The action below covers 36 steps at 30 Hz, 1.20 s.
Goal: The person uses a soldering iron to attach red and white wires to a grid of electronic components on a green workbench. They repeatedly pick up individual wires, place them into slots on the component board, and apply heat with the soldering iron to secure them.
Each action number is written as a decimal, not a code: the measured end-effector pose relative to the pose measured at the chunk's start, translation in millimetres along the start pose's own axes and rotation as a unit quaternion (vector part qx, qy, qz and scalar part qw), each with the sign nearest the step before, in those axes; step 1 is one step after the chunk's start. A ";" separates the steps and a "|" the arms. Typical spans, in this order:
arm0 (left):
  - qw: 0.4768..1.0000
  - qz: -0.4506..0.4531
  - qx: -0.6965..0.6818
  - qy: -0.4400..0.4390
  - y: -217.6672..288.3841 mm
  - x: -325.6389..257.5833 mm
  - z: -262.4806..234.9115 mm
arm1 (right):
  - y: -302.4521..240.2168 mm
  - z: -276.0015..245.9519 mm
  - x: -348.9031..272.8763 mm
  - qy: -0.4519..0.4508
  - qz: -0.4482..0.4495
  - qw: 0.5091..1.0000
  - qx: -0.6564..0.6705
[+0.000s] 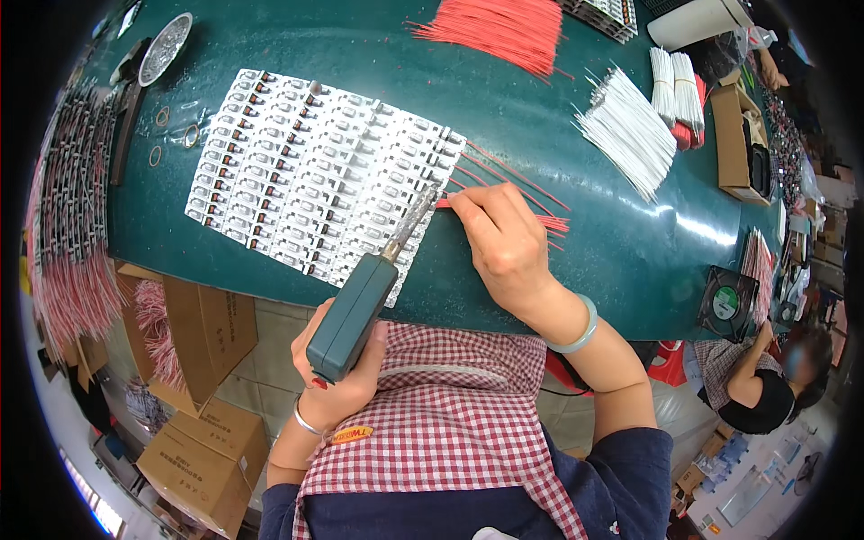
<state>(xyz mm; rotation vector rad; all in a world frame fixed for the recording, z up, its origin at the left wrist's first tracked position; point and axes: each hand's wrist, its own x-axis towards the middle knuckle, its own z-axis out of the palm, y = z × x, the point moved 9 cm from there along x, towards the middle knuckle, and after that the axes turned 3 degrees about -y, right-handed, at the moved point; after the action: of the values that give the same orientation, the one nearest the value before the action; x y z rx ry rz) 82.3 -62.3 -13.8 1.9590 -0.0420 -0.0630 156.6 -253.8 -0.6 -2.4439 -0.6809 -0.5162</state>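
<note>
Soldering gun (351, 317) sat clasped in left hand (345, 396) | right hand (509, 250) pinched red wire (442, 203) at white panel (286, 184) edge | steady wire, steady tip (417, 211) probably worked best

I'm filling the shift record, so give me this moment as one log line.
Left hand: holding green tool; right hand: at red wires; tool tip: near right edge of white panel; on table: white wires
</note>
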 end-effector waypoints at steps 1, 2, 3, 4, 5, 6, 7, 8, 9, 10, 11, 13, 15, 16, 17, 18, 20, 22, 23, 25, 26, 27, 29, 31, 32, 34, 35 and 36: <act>1.000 0.002 0.011 -0.008 1.8 0.4 0.4 | 0.2 0.1 0.3 -0.001 0.001 1.000 -0.001; 1.000 0.004 0.021 -0.016 4.8 1.4 0.1 | 0.5 0.3 0.3 -0.001 0.001 1.000 -0.002; 0.999 0.006 0.032 -0.023 6.9 2.2 0.3 | -0.1 1.2 0.2 -0.005 -0.006 1.000 -0.005; 0.999 -0.001 0.030 -0.025 6.3 2.2 0.7 | -0.4 2.0 -0.4 -0.008 -0.012 1.000 -0.009; 0.999 -0.008 0.028 -0.027 5.7 2.2 1.6 | -1.0 2.9 -0.6 -0.012 -0.019 1.000 -0.012; 0.999 -0.016 0.026 -0.030 4.8 1.8 2.2 | -1.1 2.9 -0.5 -0.011 -0.019 1.000 -0.014; 0.999 -0.010 0.031 -0.033 5.8 1.4 2.5 | -1.3 2.9 -0.3 -0.011 -0.019 1.000 -0.015; 0.999 -0.004 0.037 -0.035 6.6 1.1 2.8 | -1.4 2.9 -0.3 -0.010 -0.019 1.000 -0.016; 0.998 0.003 0.042 -0.038 7.6 1.1 3.4 | -1.4 2.8 -0.2 -0.009 -0.020 1.000 -0.017; 0.999 -0.003 0.040 -0.037 5.4 0.4 3.2 | -1.5 2.8 -0.2 -0.009 -0.022 1.000 -0.018; 0.999 -0.010 0.037 -0.037 2.3 -1.0 2.7 | -1.6 2.7 -0.2 -0.008 -0.023 1.000 -0.020; 0.999 -0.019 0.035 -0.033 -2.7 -5.0 0.7 | -1.7 3.2 -0.2 -0.008 -0.023 0.999 -0.021; 0.999 -0.024 0.039 -0.024 -6.4 -9.4 -2.2 | -2.1 3.2 -0.1 -0.010 -0.021 0.999 -0.024; 0.999 -0.018 0.035 -0.018 -7.4 -10.8 -3.2 | -2.6 2.8 0.2 -0.011 -0.020 0.999 -0.025; 0.999 -0.012 0.032 -0.013 -8.8 -12.2 -4.0 | -2.8 2.7 0.4 -0.012 -0.018 0.999 -0.026; 1.000 -0.006 0.029 -0.007 -9.1 -13.2 -4.7 | -2.8 2.7 0.2 -0.011 -0.019 0.999 -0.027; 0.999 0.017 0.034 -0.001 -5.7 -12.5 -5.1 | -2.3 3.0 -0.2 -0.010 -0.021 0.999 -0.027; 0.999 0.028 0.029 0.001 -3.6 -10.0 -3.9 | -1.7 2.1 0.2 -0.005 -0.011 1.000 -0.016; 0.999 0.028 0.022 0.002 -2.2 -7.9 -2.1 | -1.3 1.6 0.4 -0.002 -0.005 1.000 -0.010; 1.000 0.021 0.017 -0.008 0.3 -3.6 0.7 | -1.8 1.4 0.8 -0.005 -0.006 1.000 -0.012; 1.000 0.014 0.020 -0.017 1.7 -1.5 1.7 | -2.0 1.3 1.0 -0.007 -0.006 1.000 -0.013; 0.999 0.007 0.024 -0.027 1.5 -0.7 3.1 | -2.3 1.1 1.1 -0.005 -0.007 1.000 -0.014; 0.999 0.002 0.025 -0.029 -1.2 -1.7 3.8 | -3.0 1.0 1.3 -0.001 -0.007 1.000 -0.017; 0.999 -0.011 0.019 -0.028 -4.1 -3.2 3.2 | -2.8 0.8 1.2 0.003 -0.007 1.000 -0.015; 0.999 -0.022 0.013 -0.025 -6.0 -4.3 2.3 | -2.8 0.6 1.1 0.004 -0.007 1.000 -0.013; 1.000 -0.012 0.016 -0.009 -8.2 -8.0 -1.4 | -3.0 0.7 1.3 0.002 -0.005 1.000 -0.014; 1.000 0.009 0.023 0.004 -12.1 -11.9 -3.7 | -3.1 0.7 1.3 0.001 -0.004 1.000 -0.014; 0.999 0.030 0.030 0.016 -11.1 -14.4 -6.1 | -2.9 1.0 1.3 -0.001 -0.004 1.000 -0.015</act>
<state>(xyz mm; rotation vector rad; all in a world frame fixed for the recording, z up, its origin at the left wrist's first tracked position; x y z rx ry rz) 68.4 -51.7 -21.4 2.0175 -0.0822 0.0101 156.2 -250.7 0.4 -2.4717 -0.6885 -0.5305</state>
